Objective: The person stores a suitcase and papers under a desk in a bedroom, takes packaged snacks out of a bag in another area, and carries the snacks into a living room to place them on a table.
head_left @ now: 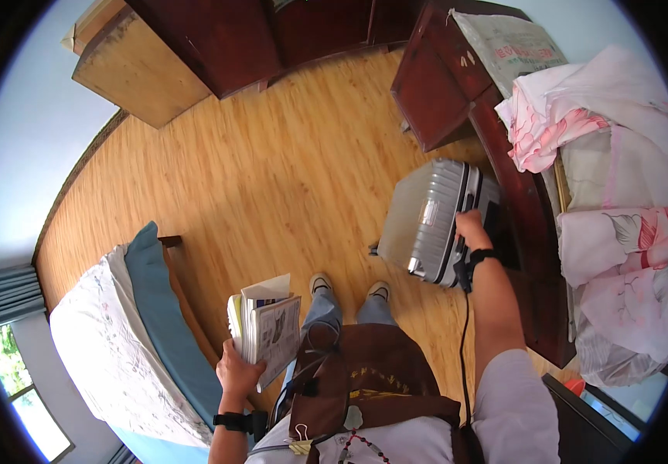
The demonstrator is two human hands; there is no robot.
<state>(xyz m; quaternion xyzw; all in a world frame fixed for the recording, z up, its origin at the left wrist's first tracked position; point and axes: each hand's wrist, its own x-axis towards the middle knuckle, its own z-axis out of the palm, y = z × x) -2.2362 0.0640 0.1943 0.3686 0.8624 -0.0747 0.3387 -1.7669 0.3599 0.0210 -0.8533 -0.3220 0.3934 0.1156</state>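
In the head view, my left hand (239, 366) is closed around the lower edge of a stack of books and papers (266, 329), held upright left of my body. A loose pale sheet (269, 288) sticks out at its top. On the right, my right hand (471, 228) grips the handle on the side of a silver ribbed suitcase (428, 220). The suitcase stands tilted beside the dark wooden desk, a wheel showing at its lower left corner. Both wrists wear black bands, and a black cable hangs from the right one.
A bed (117, 340) with a patterned white cover and blue edge is at left. Dark red furniture (442, 85) lines the back and right. Pink-and-white bedding (612, 255) is piled at right. A light wooden board (137, 69) leans at upper left. Wooden floor (272, 170) lies ahead.
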